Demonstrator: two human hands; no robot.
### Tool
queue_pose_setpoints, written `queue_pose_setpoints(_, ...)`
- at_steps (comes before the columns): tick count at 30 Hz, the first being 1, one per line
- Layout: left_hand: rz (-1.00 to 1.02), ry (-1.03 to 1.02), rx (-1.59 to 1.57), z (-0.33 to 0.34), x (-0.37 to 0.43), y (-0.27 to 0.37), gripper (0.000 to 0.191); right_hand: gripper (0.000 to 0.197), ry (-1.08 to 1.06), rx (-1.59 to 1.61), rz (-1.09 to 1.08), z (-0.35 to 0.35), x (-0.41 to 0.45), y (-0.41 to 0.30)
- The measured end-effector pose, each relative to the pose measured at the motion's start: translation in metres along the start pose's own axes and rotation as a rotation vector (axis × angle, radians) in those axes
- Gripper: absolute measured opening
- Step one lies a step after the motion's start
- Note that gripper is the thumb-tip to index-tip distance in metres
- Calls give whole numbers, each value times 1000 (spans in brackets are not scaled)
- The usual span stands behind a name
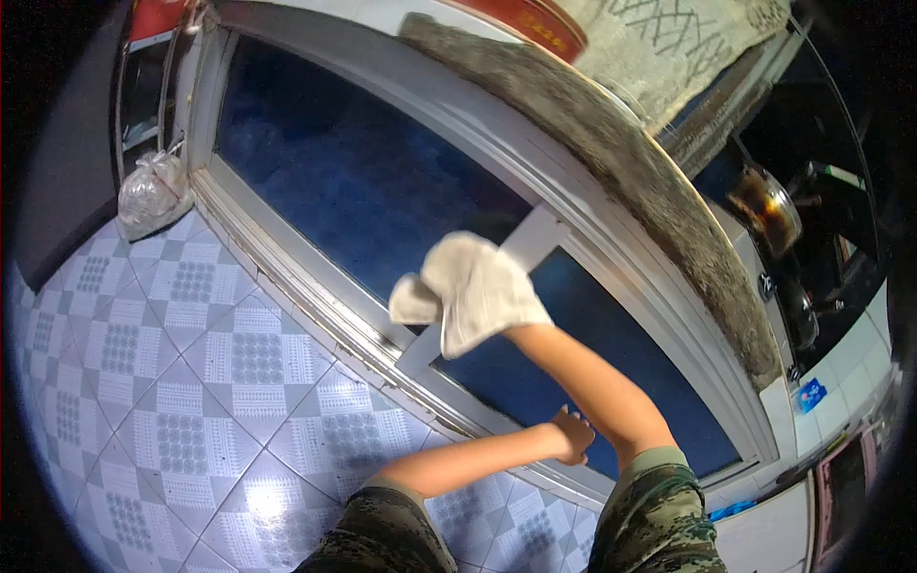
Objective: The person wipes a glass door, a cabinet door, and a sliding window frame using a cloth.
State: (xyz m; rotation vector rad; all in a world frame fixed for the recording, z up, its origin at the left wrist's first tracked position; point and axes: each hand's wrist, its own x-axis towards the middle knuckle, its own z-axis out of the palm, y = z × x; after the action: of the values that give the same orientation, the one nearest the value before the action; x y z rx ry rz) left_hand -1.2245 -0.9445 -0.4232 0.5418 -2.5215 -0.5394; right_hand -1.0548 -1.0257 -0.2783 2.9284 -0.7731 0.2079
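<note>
My right hand [476,294] is inside a cream cloth mitt [487,286], its thumb part standing apart from the broad finger part. It is in front of the dark glass panels [358,165] in a white frame. The mitt is slightly blurred, and the fingers inside are hidden. My left hand [573,437] is bare, lower and close to my right forearm, with its fingers curled and no object visible in it. Both arms come from short camouflage sleeves.
Patterned tiles [179,444] cover the floor at the left. A tied clear plastic bag [154,193] rests against the far left corner. Above the panels runs a rough grey ledge [616,143], near a red container [534,25]. A scorched metal pot [766,208] stands at the right.
</note>
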Motion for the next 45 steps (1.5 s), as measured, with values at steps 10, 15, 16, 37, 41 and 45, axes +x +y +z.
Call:
queue_pose_setpoints(10,-122,-151,-143,-71,-72,-20,38,9,48,-484,25,11,-36,77)
queue_pose_setpoints(15,-219,27,-138,-118,-126,-35,39,13,11,-310,39,98,-53,66)
queue_pose_setpoints(16,-253,67,-116,-133,-136,-32,39,15,-13,-253,38,122,-61,61)
queue_pose_setpoints(37,-1319,158,24,-247,-207,-54,26,20,272,1916,319,164,12,26)
queue_pose_setpoints(41,-1205,324,-11,-224,-202,-78,25,16,595,1698,15,98,21,15)
queue_pose_setpoints(45,-1204,724,34,-235,-187,-94,23,27,772,2084,56,65,17,22)
